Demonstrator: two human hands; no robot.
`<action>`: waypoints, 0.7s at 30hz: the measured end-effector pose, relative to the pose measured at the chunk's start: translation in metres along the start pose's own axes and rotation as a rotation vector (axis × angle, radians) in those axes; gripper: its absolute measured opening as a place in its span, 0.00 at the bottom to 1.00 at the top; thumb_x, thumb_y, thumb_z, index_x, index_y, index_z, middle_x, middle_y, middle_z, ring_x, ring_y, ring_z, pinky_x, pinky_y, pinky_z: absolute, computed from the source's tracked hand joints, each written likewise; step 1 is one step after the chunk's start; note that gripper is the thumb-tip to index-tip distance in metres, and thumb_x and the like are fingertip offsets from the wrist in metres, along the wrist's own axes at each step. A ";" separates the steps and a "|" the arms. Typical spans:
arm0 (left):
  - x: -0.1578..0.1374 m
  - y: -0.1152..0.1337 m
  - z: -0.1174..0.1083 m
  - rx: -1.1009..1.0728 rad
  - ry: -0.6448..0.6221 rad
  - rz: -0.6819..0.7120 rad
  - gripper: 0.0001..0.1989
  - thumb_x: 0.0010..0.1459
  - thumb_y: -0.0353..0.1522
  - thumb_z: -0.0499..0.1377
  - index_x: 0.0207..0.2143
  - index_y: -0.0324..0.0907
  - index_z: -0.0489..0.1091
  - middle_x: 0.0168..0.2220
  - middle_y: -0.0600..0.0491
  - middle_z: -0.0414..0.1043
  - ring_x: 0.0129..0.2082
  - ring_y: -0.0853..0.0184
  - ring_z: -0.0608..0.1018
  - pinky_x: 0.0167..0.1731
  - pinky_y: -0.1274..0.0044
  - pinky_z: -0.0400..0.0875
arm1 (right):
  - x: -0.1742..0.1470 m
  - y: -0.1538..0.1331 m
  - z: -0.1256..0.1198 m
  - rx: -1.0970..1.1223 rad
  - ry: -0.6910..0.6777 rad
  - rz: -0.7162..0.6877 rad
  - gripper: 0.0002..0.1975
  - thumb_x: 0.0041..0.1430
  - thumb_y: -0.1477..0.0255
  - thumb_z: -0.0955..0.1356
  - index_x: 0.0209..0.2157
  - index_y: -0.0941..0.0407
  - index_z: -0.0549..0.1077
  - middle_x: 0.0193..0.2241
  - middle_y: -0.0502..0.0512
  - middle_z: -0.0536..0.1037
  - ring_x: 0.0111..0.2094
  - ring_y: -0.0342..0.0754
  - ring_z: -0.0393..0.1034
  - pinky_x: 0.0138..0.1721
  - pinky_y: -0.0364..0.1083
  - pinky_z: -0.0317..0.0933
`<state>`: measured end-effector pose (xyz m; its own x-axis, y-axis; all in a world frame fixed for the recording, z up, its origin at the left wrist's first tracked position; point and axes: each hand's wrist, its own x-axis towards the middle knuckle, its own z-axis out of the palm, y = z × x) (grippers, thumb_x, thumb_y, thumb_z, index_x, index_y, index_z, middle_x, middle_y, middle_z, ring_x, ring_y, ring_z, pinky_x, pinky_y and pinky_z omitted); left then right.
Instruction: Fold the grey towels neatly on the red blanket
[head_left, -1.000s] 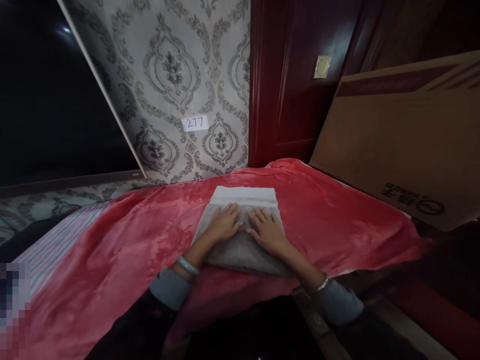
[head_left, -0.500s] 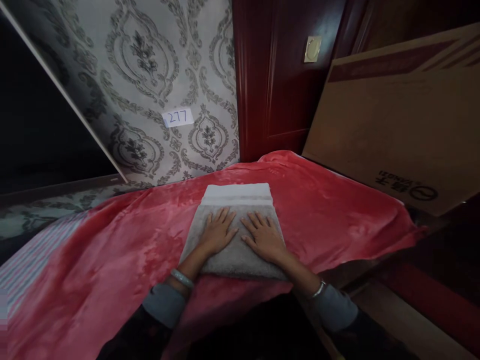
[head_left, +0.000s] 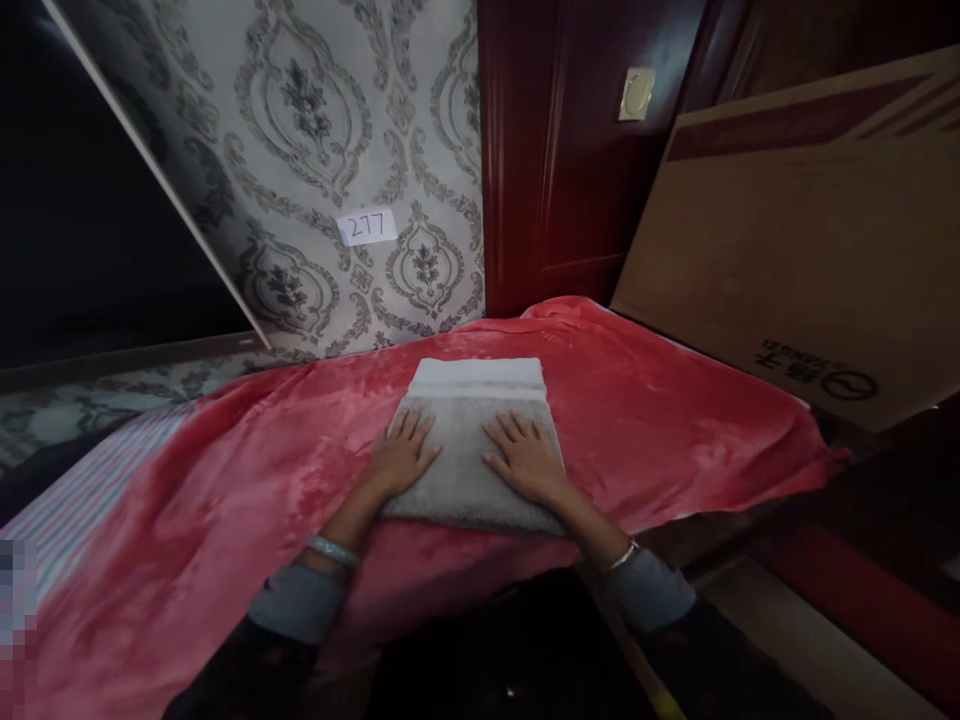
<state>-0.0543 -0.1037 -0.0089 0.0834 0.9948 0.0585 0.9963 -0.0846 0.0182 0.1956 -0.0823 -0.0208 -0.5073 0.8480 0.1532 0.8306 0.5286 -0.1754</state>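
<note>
A folded grey towel (head_left: 465, 470) with a paler band along its far end lies flat on a red plush blanket (head_left: 660, 420). My left hand (head_left: 401, 460) rests palm down on the towel's left side, fingers spread toward the far end. On the right part of the towel, my right hand (head_left: 529, 462) lies flat with its fingers apart. Neither hand grips anything. Each wrist wears a bangle below a pushed-up grey cuff.
A large cardboard box (head_left: 795, 240) leans at the right behind the blanket. A dark screen (head_left: 112, 220) stands at the left. Patterned wallpaper with a paper label (head_left: 367, 227) reading 277 and a dark red door panel (head_left: 585, 150) rise behind. Striped cloth (head_left: 97, 490) shows at the left.
My left hand has slid left across the towel toward its left edge. My right hand stays about where it was on the towel. The view has shifted slightly.
</note>
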 end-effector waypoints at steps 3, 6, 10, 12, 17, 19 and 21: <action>-0.016 -0.017 0.000 -0.047 -0.040 -0.052 0.31 0.68 0.46 0.45 0.70 0.46 0.51 0.72 0.43 0.43 0.71 0.50 0.52 0.64 0.50 0.52 | -0.006 0.004 0.000 -0.004 -0.015 -0.011 0.29 0.71 0.56 0.56 0.69 0.50 0.57 0.70 0.58 0.53 0.70 0.61 0.45 0.66 0.64 0.42; -0.034 -0.033 0.007 -0.116 -0.025 -0.094 0.31 0.68 0.45 0.43 0.70 0.45 0.52 0.72 0.44 0.47 0.71 0.51 0.52 0.65 0.51 0.48 | -0.022 0.010 0.002 0.020 -0.026 -0.041 0.29 0.71 0.56 0.55 0.69 0.49 0.57 0.70 0.57 0.53 0.70 0.60 0.44 0.66 0.64 0.42; -0.064 -0.043 0.020 -0.317 0.066 -0.119 0.31 0.67 0.46 0.45 0.66 0.41 0.59 0.68 0.44 0.57 0.69 0.53 0.57 0.66 0.55 0.51 | -0.062 0.015 0.007 0.059 -0.001 -0.096 0.29 0.71 0.56 0.56 0.68 0.50 0.58 0.71 0.56 0.53 0.71 0.59 0.43 0.66 0.64 0.42; -0.080 -0.038 0.025 -0.453 0.147 -0.122 0.31 0.65 0.47 0.48 0.65 0.40 0.61 0.66 0.44 0.62 0.66 0.55 0.64 0.65 0.59 0.57 | -0.082 0.013 0.009 0.066 0.032 -0.134 0.30 0.69 0.55 0.58 0.69 0.50 0.57 0.71 0.57 0.53 0.71 0.59 0.43 0.67 0.64 0.41; -0.109 -0.005 0.030 -0.695 0.416 -0.289 0.27 0.62 0.43 0.55 0.61 0.43 0.65 0.63 0.45 0.65 0.63 0.57 0.67 0.63 0.61 0.62 | -0.102 0.000 0.015 0.036 0.078 -0.212 0.36 0.63 0.65 0.66 0.70 0.51 0.53 0.71 0.59 0.52 0.71 0.59 0.42 0.67 0.62 0.42; -0.119 0.012 0.026 -0.730 0.533 -0.352 0.23 0.62 0.41 0.55 0.58 0.45 0.66 0.63 0.46 0.65 0.64 0.58 0.66 0.64 0.62 0.61 | -0.100 -0.004 0.017 0.014 0.084 -0.218 0.36 0.61 0.73 0.66 0.70 0.51 0.53 0.71 0.60 0.52 0.71 0.60 0.42 0.67 0.62 0.43; -0.130 0.030 0.020 -0.733 0.681 -0.393 0.19 0.62 0.39 0.55 0.54 0.45 0.69 0.61 0.46 0.66 0.63 0.59 0.66 0.63 0.63 0.61 | -0.098 -0.006 0.018 -0.001 0.087 -0.231 0.36 0.61 0.76 0.65 0.69 0.51 0.55 0.71 0.61 0.52 0.71 0.61 0.42 0.67 0.62 0.44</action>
<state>-0.0349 -0.2342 -0.0360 -0.4962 0.7376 0.4580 0.6751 -0.0041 0.7378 0.2361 -0.1679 -0.0522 -0.6622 0.6981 0.2723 0.6950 0.7080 -0.1249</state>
